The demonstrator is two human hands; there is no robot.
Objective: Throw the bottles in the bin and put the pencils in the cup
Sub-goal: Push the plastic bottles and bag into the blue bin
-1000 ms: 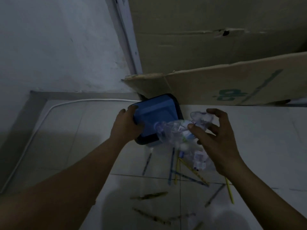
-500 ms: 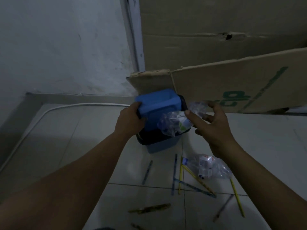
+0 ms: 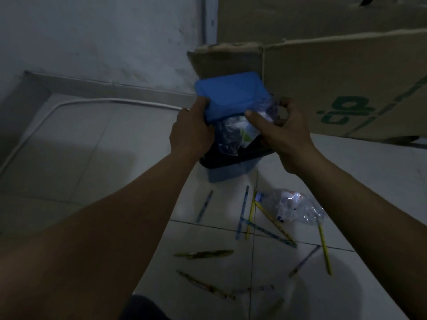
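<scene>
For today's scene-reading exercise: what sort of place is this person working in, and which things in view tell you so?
Probably a dim indoor corner of a home or storeroom, at floor level. The pale tiled floor meets a plastered wall, flattened cardboard boxes lean against it, and a white cable runs along the floor edge.

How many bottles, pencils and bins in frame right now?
Bottles: 2 (held bottle, floor bottle)
Pencils: 9 clear, maybe more in the dark
Bin: 1
Total: 12
</scene>
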